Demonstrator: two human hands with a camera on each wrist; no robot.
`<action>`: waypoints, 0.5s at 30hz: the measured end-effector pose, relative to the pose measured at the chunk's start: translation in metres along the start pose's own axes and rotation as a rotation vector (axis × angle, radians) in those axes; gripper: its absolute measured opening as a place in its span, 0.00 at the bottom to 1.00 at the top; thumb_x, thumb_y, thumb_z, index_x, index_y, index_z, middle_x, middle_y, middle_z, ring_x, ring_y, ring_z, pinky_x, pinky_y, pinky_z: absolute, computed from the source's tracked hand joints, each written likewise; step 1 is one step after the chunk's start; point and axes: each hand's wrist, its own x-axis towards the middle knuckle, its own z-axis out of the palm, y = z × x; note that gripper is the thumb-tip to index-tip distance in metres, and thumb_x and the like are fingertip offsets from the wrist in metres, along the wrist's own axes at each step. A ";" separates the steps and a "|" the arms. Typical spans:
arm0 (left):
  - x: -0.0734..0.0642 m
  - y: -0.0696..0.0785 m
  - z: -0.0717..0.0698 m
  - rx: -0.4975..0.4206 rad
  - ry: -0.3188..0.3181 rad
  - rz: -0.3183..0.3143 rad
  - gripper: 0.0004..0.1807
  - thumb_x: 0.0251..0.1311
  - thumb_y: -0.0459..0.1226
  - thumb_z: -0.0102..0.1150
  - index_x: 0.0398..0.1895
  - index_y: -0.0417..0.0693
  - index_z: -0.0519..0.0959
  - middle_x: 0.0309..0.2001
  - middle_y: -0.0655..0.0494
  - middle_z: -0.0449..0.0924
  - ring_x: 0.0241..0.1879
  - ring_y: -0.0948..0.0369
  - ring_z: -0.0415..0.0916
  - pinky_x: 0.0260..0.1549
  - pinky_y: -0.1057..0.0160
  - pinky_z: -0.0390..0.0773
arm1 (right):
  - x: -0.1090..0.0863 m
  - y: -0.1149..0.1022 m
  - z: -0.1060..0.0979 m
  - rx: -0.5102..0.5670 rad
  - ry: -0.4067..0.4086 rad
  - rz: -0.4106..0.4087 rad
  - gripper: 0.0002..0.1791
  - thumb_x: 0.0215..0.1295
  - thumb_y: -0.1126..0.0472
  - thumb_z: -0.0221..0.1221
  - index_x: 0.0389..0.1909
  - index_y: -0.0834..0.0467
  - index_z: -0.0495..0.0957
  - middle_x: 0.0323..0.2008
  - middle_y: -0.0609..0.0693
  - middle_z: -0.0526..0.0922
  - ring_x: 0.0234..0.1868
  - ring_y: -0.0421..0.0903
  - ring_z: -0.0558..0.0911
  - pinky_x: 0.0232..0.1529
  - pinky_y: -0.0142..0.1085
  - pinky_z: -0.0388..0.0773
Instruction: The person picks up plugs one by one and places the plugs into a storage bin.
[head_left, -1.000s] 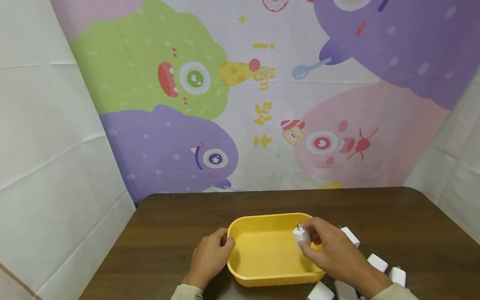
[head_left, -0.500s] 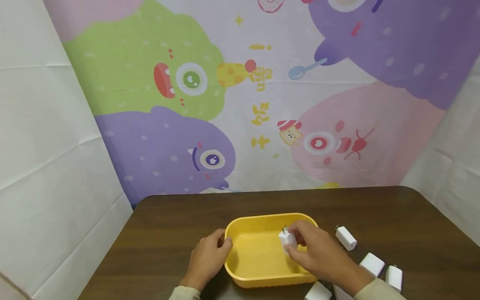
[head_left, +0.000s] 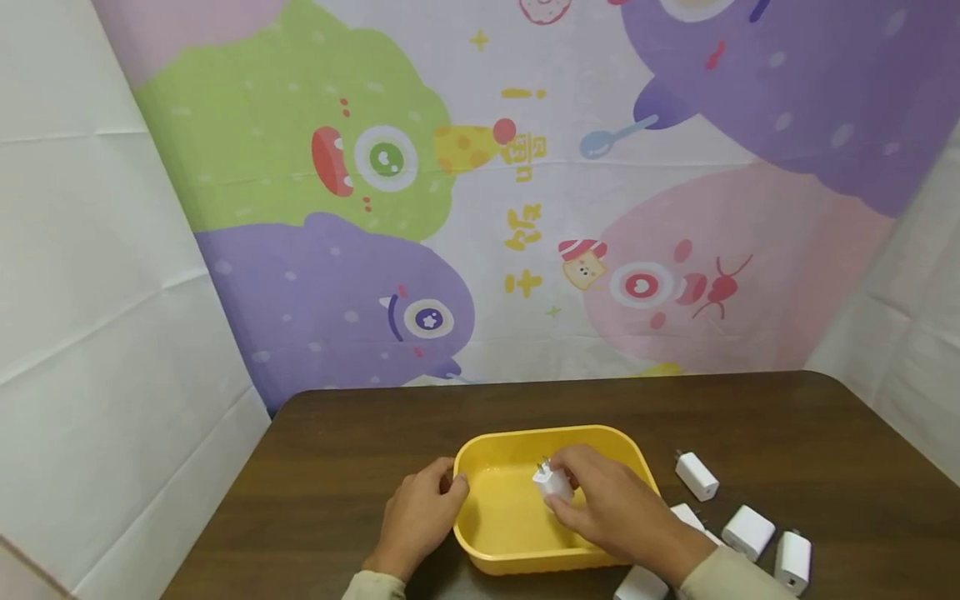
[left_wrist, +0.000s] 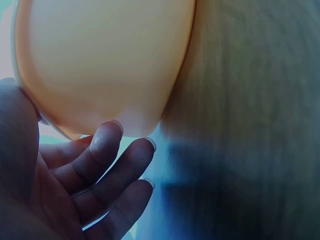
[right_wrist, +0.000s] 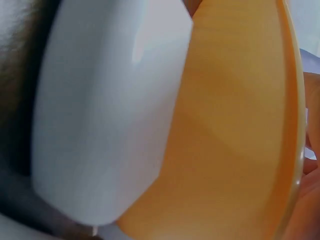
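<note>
In the head view my left hand (head_left: 418, 510) holds the left rim of a yellow plastic basin (head_left: 551, 556), thumb over the edge. The left wrist view shows its curled fingers (left_wrist: 102, 145) beneath the basin's pale wall. My right hand (head_left: 611, 504) pinches a white phone charger plug (head_left: 553, 483) between thumb and fingers, above the basin's inside. The plug's metal prongs point up and to the left. A white block (right_wrist: 110, 110) looms large in the right wrist view; whether it is the pinched plug I cannot tell.
To the basin's right, on the dark wood table (head_left: 360, 425), lie several white charger plugs, among them one at the back (head_left: 697, 476), one in the middle (head_left: 748, 532) and one further right (head_left: 792, 562). The right forearm partly covers others. A printed cloth (head_left: 525, 192) hangs behind.
My right hand has carried the charger plug leftward, from near the basin's right wall to about its middle. The plug now tilts more to the left. My left hand keeps its hold.
</note>
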 end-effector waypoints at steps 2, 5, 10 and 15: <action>0.000 0.000 0.000 0.004 0.005 0.001 0.16 0.68 0.48 0.53 0.52 0.55 0.82 0.28 0.65 0.77 0.26 0.63 0.71 0.29 0.57 0.70 | 0.002 -0.001 0.001 0.000 -0.001 -0.005 0.17 0.58 0.56 0.71 0.45 0.53 0.76 0.39 0.39 0.77 0.36 0.34 0.78 0.37 0.31 0.78; -0.001 0.000 0.001 0.009 0.012 0.007 0.16 0.68 0.48 0.53 0.51 0.55 0.82 0.28 0.66 0.76 0.26 0.64 0.71 0.29 0.57 0.70 | 0.004 -0.002 0.003 -0.001 -0.014 -0.013 0.17 0.58 0.56 0.71 0.44 0.52 0.76 0.38 0.39 0.77 0.36 0.34 0.78 0.38 0.32 0.78; 0.000 0.000 0.000 0.014 0.021 0.018 0.15 0.68 0.48 0.53 0.51 0.55 0.82 0.28 0.66 0.76 0.26 0.64 0.72 0.30 0.56 0.70 | 0.005 -0.005 0.004 -0.009 -0.047 -0.015 0.16 0.58 0.55 0.71 0.44 0.50 0.76 0.38 0.38 0.77 0.35 0.35 0.77 0.37 0.32 0.78; -0.001 0.000 -0.001 0.008 0.024 0.013 0.15 0.68 0.48 0.53 0.51 0.54 0.82 0.28 0.66 0.76 0.26 0.63 0.71 0.29 0.57 0.70 | 0.008 -0.009 0.006 0.002 -0.075 -0.023 0.16 0.59 0.55 0.70 0.45 0.51 0.77 0.39 0.39 0.78 0.35 0.36 0.77 0.38 0.33 0.77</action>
